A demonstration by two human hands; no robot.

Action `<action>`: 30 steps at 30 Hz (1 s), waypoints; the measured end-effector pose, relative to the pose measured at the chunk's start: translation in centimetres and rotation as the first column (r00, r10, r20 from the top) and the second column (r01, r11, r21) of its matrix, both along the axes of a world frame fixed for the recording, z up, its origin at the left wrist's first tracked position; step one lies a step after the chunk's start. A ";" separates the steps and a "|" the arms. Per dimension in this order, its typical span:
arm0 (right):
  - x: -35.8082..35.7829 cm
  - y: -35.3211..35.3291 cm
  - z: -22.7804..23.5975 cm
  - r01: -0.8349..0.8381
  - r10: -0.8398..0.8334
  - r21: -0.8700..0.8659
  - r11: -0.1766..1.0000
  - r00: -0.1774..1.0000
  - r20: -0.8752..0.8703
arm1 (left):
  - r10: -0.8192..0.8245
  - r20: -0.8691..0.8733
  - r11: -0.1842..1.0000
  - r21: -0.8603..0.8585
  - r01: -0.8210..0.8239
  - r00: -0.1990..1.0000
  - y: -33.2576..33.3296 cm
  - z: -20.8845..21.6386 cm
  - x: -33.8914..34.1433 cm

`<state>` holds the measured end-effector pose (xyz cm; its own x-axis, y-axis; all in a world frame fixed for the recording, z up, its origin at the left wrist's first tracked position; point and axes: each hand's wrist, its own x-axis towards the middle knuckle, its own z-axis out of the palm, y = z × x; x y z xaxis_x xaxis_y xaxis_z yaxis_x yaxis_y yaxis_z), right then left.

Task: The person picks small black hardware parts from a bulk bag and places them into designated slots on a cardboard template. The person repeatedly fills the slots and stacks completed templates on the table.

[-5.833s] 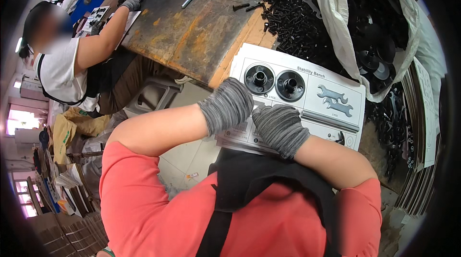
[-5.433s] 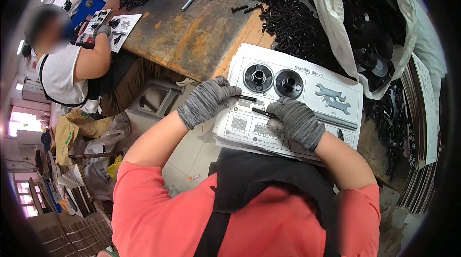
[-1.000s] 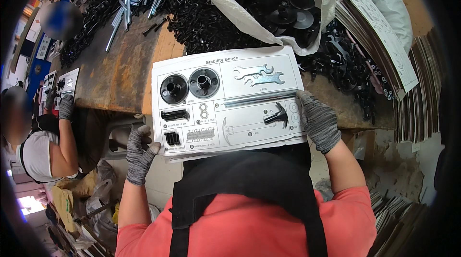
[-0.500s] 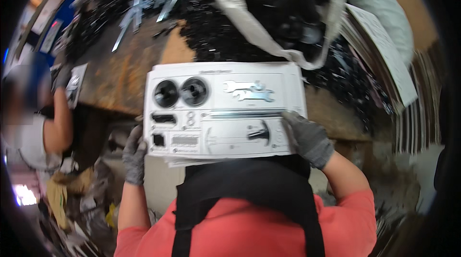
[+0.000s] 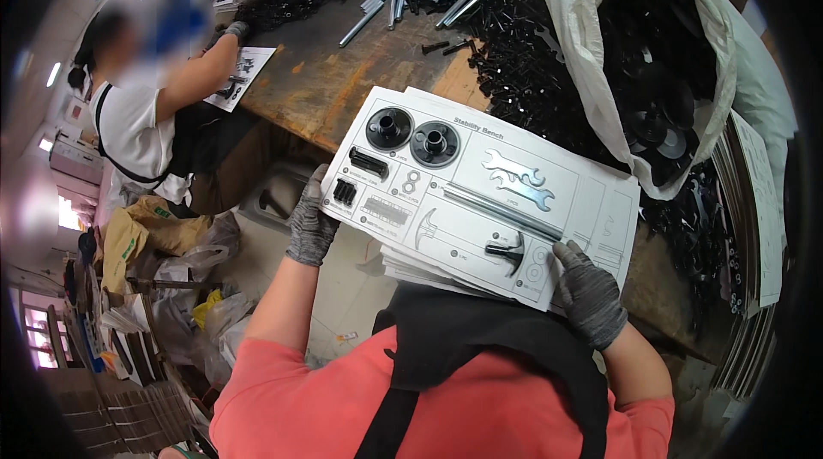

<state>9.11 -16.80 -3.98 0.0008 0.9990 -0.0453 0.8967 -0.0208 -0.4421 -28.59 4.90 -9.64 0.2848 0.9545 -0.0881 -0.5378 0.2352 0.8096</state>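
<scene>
A white printed card (image 5: 591, 193) lies across my two grey-gloved hands, slanting down to the right, with more sheets under its near edge. My left hand (image 5: 313, 228) grips its left edge. My right hand (image 5: 590, 292) holds the near right edge, its thumb on top. On the card sit two round black discs (image 5: 435, 144), silver open-end wrenches (image 5: 519, 178), a long silver rod (image 5: 501, 209), black bolts (image 5: 369, 163), small black pieces (image 5: 345, 192) and a black T-shaped part (image 5: 507, 251). The fingers under the card are hidden.
Beyond the card, a worn wooden table (image 5: 313, 90) carries silver rods (image 5: 467, 0) and piled black bolts (image 5: 514, 65). An open white sack (image 5: 591, 73) of black discs stands right, near stacked cards (image 5: 754, 228). A co-worker (image 5: 141, 116) sits left, near bags (image 5: 146, 236).
My view has swung left, so the table, sack and card appear farther right. The card now slants down to the right and shows more clearly. Both hands keep their hold on it.
</scene>
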 end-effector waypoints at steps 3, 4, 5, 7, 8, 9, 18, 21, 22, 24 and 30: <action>-1.5 2.4 -0.3 -0.040 0.041 -0.033 0.999 0.999 0.030 | 0.071 0.229 0.994 -0.099 -0.049 0.971 0.7 -1.5 -1.4; -1.9 2.8 -1.2 -0.076 0.076 -0.006 0.997 0.997 0.030 | 0.052 0.312 0.994 -0.112 -0.018 0.949 0.8 -0.9 -0.9; -2.3 3.4 -2.4 -0.112 0.112 0.021 0.993 0.993 0.030 | 0.181 0.286 0.974 -0.186 -0.131 0.941 0.9 -0.5 0.0; -4.0 5.6 -0.2 -0.145 0.143 -0.168 0.975 0.989 -0.026 | 0.293 0.254 0.948 -0.206 -0.244 0.922 1.7 -0.6 0.4; -5.0 6.8 -0.2 -0.185 0.185 -0.182 0.966 0.983 -0.020 | 0.244 0.264 0.966 -0.150 -0.211 0.933 2.3 -1.6 -0.4; -5.8 7.7 -0.5 -0.209 0.211 -0.201 0.957 0.977 -0.007 | 0.244 0.223 0.964 -0.161 -0.212 0.944 2.5 -0.8 0.5; -12.2 15.4 0.0 -0.352 0.356 -0.170 0.920 0.935 -0.011 | 0.411 0.213 0.909 -0.162 -0.383 0.886 7.4 -5.7 -1.8; -12.3 15.7 1.3 -0.364 0.374 -0.224 0.904 0.928 0.002 | 0.479 0.218 0.874 -0.202 -0.441 0.850 9.4 -6.2 -3.3; -12.0 15.5 1.8 -0.364 0.379 -0.252 0.897 0.925 0.013 | 0.502 0.208 0.859 -0.228 -0.458 0.839 10.1 -6.5 -3.7; -10.9 14.2 2.2 -0.339 0.375 -0.268 0.902 0.923 0.091 | 0.548 0.150 0.828 -0.233 -0.509 0.823 11.2 -6.6 -4.3; -1.6 9.0 2.4 -0.194 0.045 0.397 0.897 0.934 0.354 | 0.650 0.026 0.734 -0.282 -0.618 0.759 13.6 -5.0 -6.3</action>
